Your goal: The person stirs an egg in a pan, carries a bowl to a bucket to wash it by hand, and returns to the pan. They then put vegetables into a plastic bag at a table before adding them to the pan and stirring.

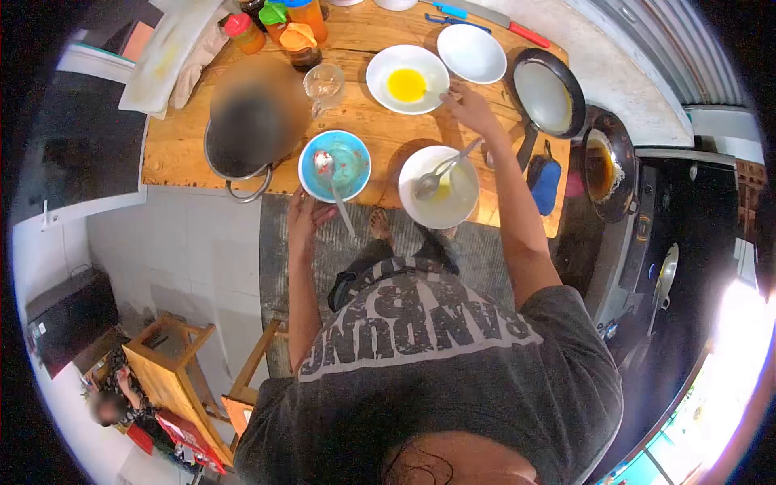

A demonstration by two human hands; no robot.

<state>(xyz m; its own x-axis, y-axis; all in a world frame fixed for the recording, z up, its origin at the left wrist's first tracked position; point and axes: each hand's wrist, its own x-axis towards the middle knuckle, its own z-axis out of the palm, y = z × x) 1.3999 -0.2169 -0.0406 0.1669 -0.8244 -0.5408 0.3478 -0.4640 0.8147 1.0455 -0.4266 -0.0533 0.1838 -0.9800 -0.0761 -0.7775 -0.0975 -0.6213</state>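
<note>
My left hand (pixel 305 217) is at the near left rim of a blue bowl (pixel 363 184), gripping its edge. Inside the blue bowl are a thin residue with red bits and a spoon (pixel 324 165), whose handle sticks out towards me. Farther away, my right hand (pixel 472 111) pinches the right rim of a shallow white bowl (pixel 381 71) holding yellow liquid (pixel 406 86). Below my right forearm stands a deeper white bowl (pixel 414 212) with a little pale yellow liquid, a spoon (pixel 427 187) and another utensil leaning in it.
Left on the wooden table (pixel 182 158) is a pot (pixel 249 184), partly blurred. Behind are a glass cup (pixel 325 87), sauce bottles (pixel 303 20), a white plate (pixel 472 54) and a red-handled knife (pixel 529 34). Frying pans (pixel 550 97) stand right; a person (pixel 121 396) is at lower left.
</note>
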